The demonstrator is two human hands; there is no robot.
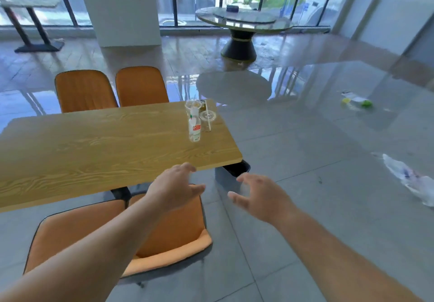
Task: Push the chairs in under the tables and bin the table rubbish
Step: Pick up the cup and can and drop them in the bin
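A wooden table (94,146) fills the left middle. At its right end lie a clear plastic bottle (194,126) with a red label, a clear cup (193,107) and a domed lid with a straw (208,116). An orange chair (77,233) stands below me, its seat partly under the table. My left hand (175,188) hovers open over the chair's right edge near the table corner. Open too, my right hand (260,197) floats over the floor, holding nothing. A dark bin (231,172) shows just past the table corner, between my hands.
Two more orange chairs (85,91) (141,87) stand tucked at the table's far side. Litter lies on the grey tile floor: a clear plastic bag (413,179) at right and a wrapper with green and yellow bits (357,101). A round table (244,21) stands by the windows, a white pillar (122,8) behind.
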